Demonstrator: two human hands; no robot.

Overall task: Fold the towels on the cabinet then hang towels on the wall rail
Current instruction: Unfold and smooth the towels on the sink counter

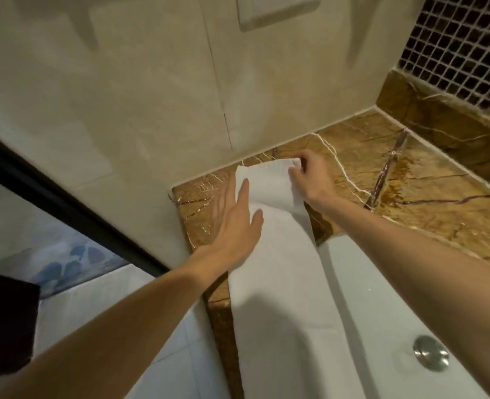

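Am pressing flat left hand (232,226) on white towel (278,269); right hand (310,180) pinching far corner. Should align edges squarely, smoothing on marble top (410,180).

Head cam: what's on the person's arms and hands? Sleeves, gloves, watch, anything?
Nothing worn that shows. Left hand and right hand are bare, no gloves. Left forearm and right forearm are bare to the frame edge, with no sleeves in view. No watch or bracelet at either wrist. The fingers are slightly blurred, so a thin ring cannot be ruled out.
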